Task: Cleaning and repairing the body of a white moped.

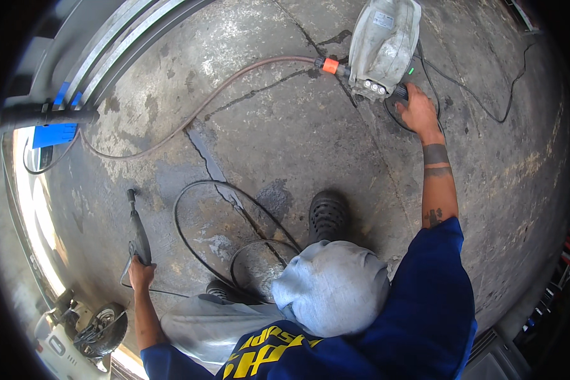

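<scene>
My left hand [142, 273] is wrapped round the grip of a black pressure washer gun [139, 237], whose short nozzle end points away from me over the concrete floor. My right arm stretches forward to a grey pressure washer [384, 47]. There my right hand [419, 113] closes its fingers on a black knob [401, 92] at the machine's near right corner. An orange hose connector [330, 65] joins a reddish-brown hose [234, 71] to the machine's left side.
A black hose [190, 190] lies looped beside my shoes [329, 215]. A thin black cable [487, 113] trails off to the right. Metal rails [123, 47] and a blue plastic piece [54, 135] are at upper left. A wheeled machine [101, 329] stands at lower left.
</scene>
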`<state>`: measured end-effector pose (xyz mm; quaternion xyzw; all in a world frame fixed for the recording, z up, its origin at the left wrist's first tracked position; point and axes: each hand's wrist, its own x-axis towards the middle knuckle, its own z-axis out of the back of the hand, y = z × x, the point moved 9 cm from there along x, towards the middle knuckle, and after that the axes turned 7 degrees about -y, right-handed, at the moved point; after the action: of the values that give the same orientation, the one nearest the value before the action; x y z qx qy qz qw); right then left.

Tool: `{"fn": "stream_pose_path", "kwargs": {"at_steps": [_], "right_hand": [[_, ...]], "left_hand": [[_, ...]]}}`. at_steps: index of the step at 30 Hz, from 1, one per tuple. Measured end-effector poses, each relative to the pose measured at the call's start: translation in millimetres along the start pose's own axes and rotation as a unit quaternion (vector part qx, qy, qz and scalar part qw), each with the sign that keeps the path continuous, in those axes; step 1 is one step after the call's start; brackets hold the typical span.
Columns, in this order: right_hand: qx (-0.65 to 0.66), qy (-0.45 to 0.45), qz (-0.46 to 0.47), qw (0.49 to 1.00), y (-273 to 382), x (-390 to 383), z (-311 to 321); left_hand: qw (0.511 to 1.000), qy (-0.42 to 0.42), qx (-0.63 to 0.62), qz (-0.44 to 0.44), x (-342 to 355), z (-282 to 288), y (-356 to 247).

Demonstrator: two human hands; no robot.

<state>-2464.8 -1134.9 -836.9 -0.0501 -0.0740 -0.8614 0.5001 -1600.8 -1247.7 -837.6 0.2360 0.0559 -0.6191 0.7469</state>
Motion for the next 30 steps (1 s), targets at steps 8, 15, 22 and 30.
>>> {"fn": "stream_pose_path", "kwargs": {"at_steps": [8, 15, 22, 30], "right_hand": [[-0.075, 0.005, -0.091, 0.993, 11.5, 29.1, -20.3], [-0.023, 0.163, -0.082, 0.983, 13.9, 43.0, -14.0], [-0.014, 0.187, -0.066, 0.980, -7.3, 43.0, -33.4], [0.214, 0.401, -0.190, 0.870, 4.4, 33.5, -50.3]], "left_hand": [[1.000, -0.001, -0.003, 0.009, 2.1, 0.9, -5.7], [1.000, -0.011, -0.010, 0.001, 1.3, 0.1, -5.8], [1.000, -0.009, -0.024, 0.008, -1.6, 7.8, -7.0], [0.999, 0.019, -0.016, 0.029, -1.6, 5.3, -6.6]]}}
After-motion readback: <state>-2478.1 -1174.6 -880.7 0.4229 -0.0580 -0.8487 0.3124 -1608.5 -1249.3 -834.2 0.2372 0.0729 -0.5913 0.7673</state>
